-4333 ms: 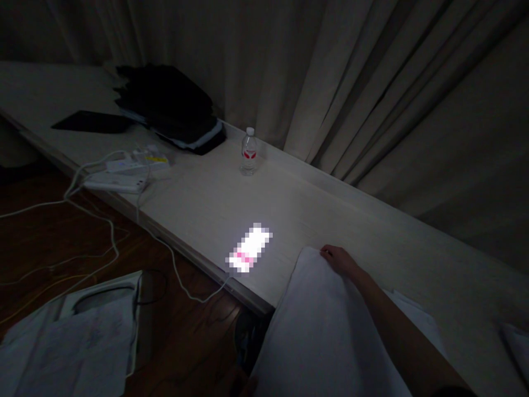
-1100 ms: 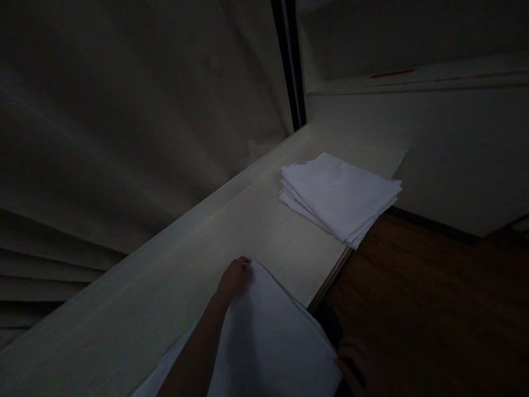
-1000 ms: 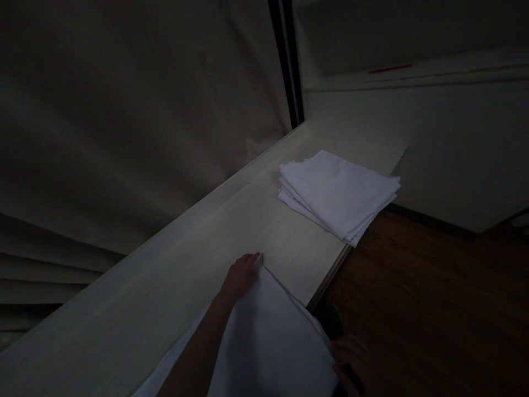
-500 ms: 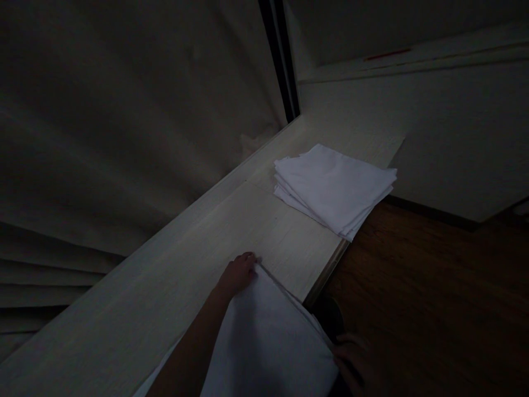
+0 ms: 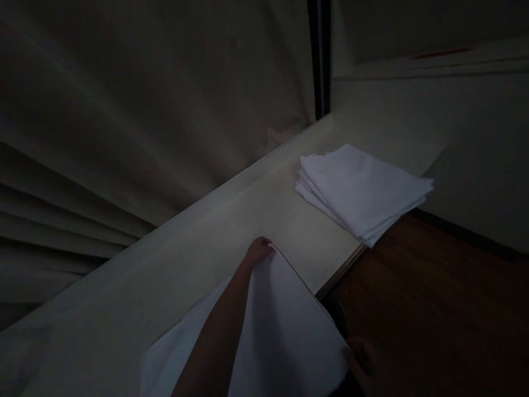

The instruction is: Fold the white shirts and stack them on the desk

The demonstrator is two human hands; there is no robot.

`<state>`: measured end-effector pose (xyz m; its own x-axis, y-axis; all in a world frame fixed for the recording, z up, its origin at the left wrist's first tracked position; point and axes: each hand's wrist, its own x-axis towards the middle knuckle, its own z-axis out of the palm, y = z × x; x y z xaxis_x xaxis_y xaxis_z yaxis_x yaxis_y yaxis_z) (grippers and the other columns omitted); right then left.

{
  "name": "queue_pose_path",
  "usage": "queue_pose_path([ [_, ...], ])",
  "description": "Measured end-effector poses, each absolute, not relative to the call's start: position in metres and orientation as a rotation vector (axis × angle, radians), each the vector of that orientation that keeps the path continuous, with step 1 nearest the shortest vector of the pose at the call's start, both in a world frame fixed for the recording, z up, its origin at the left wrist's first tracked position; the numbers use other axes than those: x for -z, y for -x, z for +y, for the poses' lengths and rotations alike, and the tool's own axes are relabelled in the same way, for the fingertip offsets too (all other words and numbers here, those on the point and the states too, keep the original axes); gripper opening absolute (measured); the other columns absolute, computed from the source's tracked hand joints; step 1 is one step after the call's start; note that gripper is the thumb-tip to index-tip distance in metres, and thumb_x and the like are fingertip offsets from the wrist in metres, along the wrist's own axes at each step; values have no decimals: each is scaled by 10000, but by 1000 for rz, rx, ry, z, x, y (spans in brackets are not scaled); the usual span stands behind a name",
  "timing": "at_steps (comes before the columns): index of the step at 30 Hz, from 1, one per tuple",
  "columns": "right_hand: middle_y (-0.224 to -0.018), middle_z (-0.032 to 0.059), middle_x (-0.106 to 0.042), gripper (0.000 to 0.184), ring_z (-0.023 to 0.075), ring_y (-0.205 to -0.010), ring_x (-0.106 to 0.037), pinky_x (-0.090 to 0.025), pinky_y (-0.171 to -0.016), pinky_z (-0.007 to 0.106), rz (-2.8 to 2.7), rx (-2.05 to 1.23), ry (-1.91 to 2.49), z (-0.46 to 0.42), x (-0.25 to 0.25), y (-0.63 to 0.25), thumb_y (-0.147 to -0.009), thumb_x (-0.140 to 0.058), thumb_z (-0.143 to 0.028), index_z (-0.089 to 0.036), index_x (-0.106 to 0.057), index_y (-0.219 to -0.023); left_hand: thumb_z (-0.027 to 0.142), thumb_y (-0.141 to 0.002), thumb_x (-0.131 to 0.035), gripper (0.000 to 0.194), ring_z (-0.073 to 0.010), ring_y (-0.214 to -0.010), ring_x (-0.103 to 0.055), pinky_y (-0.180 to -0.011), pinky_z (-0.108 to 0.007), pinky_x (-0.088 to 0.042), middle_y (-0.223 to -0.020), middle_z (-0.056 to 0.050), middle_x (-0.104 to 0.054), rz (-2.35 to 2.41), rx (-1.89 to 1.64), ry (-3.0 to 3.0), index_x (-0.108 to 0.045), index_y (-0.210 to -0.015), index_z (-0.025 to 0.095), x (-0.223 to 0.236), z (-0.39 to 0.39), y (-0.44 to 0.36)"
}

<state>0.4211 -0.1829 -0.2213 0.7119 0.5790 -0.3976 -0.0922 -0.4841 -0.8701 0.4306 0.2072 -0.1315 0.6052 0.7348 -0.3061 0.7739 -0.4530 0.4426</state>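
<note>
A white cloth (image 5: 289, 331) stretches between my two hands at the bottom of the head view, partly over the table and partly past its front edge. My left hand (image 5: 259, 251) pinches its far corner just above the tabletop. At the corner nearer the floor side, my right hand (image 5: 360, 355) is closed on the cloth; it is dim and partly in shadow. Beyond them lies a stack of folded white cloths (image 5: 363, 187), its near corner jutting over the table edge. My left forearm covers part of the cloth.
The long pale table (image 5: 198, 264) runs diagonally, with a raised ledge at its back. Behind it hangs a dark curtain (image 5: 144, 99). A pale panel (image 5: 467, 132) closes off the far end. The brown wooden floor (image 5: 413, 309) shows at right.
The view has turned left, so the stack sits farther right. My left hand has gone from lying at the cloth's corner to pinching it, and the cloth's edge now looks straighter between my hands.
</note>
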Motion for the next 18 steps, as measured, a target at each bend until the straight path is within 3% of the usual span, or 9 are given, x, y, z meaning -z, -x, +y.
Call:
queue_pose_path([
  [4, -993, 101, -679, 468, 247, -924, -638, -515, -811, 352, -442, -844, 1986, -174, 219, -437, -789, -489, -610, -193, -620, -956, 183, -789, -525, 328, -238, -1105, -548, -956, -396, -423, -1174, -135, -599, 1373, -189, -2343, -560, -1115, 177, 115, 190, -405],
  [7, -1100, 112, -660, 513, 258, -1012, -618, -486, -876, 388, -509, -945, 2021, -159, 206, -453, -818, -437, -616, -195, -590, -1069, 251, -816, -469, 339, -191, -1186, -493, -1047, -332, -362, -1252, -83, -552, 1416, -413, -2347, -522, -1149, 214, 87, 167, -328],
  [11, -1157, 100, -650, 499, 259, -1057, -604, -462, -894, 389, -721, -1066, 2039, -130, 185, -469, -847, -383, -592, -221, -608, -1094, 428, -818, -384, 403, -284, -1100, -546, -1002, -466, -416, -1127, -165, -588, 1759, -553, -2154, -534, -1060, 143, 67, 117, -158],
  [15, -1080, 113, -682, 480, 280, -1019, -619, -428, -917, 415, -856, -1082, 2115, -101, 180, -475, -844, -377, -584, -222, -667, -967, 630, -747, -358, 627, -304, -962, -641, -850, -456, -524, -1104, -181, -614, 2138, -391, -1464, -460, -1131, 145, 91, 60, -14],
  [18, -1030, 138, -695, 510, 296, -997, -628, -420, -918, 436, -929, -1039, 2210, -86, 187, -476, -840, -364, -590, -200, -678, -939, 583, -781, -334, 494, -296, -910, -673, -830, -447, -538, -989, -142, -683, 2103, -270, -1314, -523, -1008, 188, 118, 32, 20],
])
